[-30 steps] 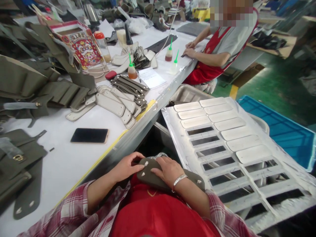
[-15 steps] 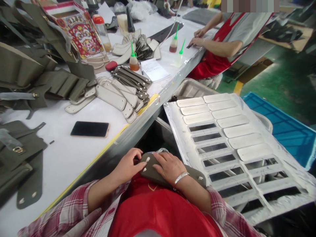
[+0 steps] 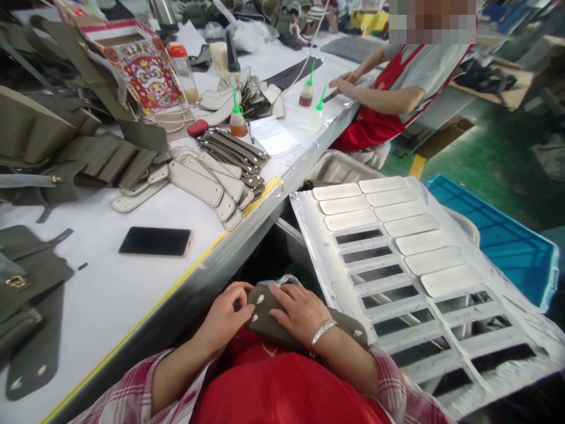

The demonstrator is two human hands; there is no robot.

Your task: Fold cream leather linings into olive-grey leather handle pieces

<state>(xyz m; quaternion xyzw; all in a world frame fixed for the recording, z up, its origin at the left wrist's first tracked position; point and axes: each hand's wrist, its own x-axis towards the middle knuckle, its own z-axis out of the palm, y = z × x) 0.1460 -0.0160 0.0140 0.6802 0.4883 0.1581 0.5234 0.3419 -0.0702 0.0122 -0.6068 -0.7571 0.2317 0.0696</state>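
A long olive leather strap piece (image 3: 263, 313) with rounded ends lies across my lap against the red apron. Small pale tabs stick up near both of its ends. My left hand (image 3: 230, 313) pinches its left end, thumb and curled forefinger at the edge beside two of the tabs. Across the middle of the strap rests my right hand (image 3: 301, 312), its fingers over the top and the thumb pressing on the near side. A bit of clear plastic (image 3: 289, 278) shows behind the strap.
On the table lie a phone (image 3: 155, 241), pale strap pieces (image 3: 196, 182), dark strips (image 3: 233, 147) and a glue bottle (image 3: 238, 122). A slotted white board (image 3: 384, 259) holding pale pieces stands at my right, before a blue crate (image 3: 516, 247). Across the corner a co-worker's hands (image 3: 346, 85) work.
The view has shifted slightly, so the table things sit a little lower and further left. Both my hands keep their hold on the strap with hardly any movement.
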